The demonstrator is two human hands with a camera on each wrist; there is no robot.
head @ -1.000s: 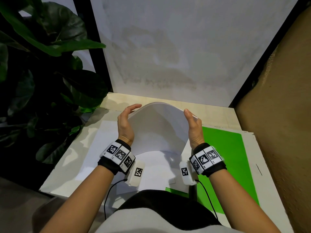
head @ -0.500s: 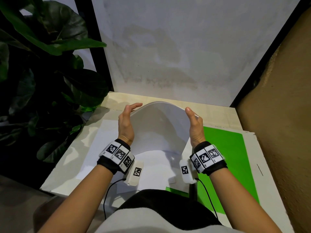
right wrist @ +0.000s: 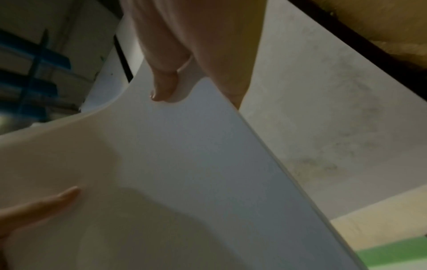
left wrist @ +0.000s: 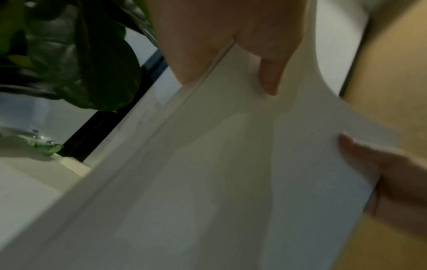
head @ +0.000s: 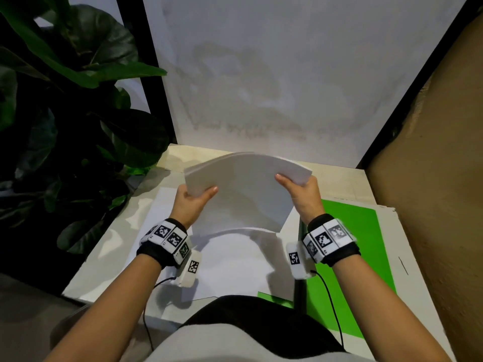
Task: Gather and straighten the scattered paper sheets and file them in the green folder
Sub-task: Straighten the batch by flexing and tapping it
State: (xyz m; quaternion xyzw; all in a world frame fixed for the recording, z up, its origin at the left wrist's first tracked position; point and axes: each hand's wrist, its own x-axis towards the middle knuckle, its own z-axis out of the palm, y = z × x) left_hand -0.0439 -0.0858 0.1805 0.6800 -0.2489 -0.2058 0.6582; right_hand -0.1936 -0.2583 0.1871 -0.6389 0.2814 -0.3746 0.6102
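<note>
I hold a stack of white paper sheets (head: 245, 189) above the table, slightly bowed upward. My left hand (head: 198, 195) grips its left edge, thumb on top and fingers underneath. My right hand (head: 295, 186) grips the right edge the same way. In the left wrist view the thumb (left wrist: 268, 78) presses on the stack (left wrist: 231, 173). The right wrist view shows the thumb (right wrist: 164, 85) on the paper (right wrist: 196, 164). More white sheets (head: 235, 265) lie on the table below. The open green folder (head: 352, 244) lies flat at the right.
A large leafy plant (head: 78, 113) crowds the left side of the white table (head: 109, 246). A pale wall (head: 261, 87) stands behind the table and a brown wall (head: 431, 205) runs close along its right. Wrist cables hang at the near edge.
Both hands went from pressing flat against the stack's side edges to gripping it with thumbs on top. The stack has flattened out and tilted more level, and the hands have moved wider apart.
</note>
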